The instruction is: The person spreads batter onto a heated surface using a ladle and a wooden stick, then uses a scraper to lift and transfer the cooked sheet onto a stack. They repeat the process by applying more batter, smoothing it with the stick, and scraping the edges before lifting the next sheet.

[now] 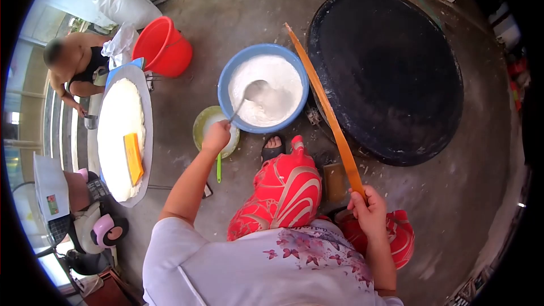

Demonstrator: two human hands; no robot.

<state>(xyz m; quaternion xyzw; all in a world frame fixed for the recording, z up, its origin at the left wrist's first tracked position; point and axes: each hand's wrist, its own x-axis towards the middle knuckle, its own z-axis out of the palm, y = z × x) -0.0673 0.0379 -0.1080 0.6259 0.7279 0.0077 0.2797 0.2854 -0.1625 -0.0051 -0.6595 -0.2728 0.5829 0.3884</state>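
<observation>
My left hand [217,136] is closed around the handle of a metal ladle [256,86], whose bowl rests in white batter [283,82] inside a blue basin [225,93]. Under that hand, partly hidden, a green bowl [199,124] holds some whitish stuff, and a bright green handle [219,168] sticks out below it. My right hand [369,209] grips the near end of a long flat wooden stick [327,107]. The stick slants up and away, passing between the basin and a big round black griddle [391,73], overlapping the griddle's left edge.
A red bucket [178,54] stands beyond a board [148,130] bearing a white sheet-like pile [119,130] with a yellow-orange strip [134,158] on it. Another person [79,62] crouches at the left, holding a metal cup [90,121]. A scooter [105,229] stands at lower left.
</observation>
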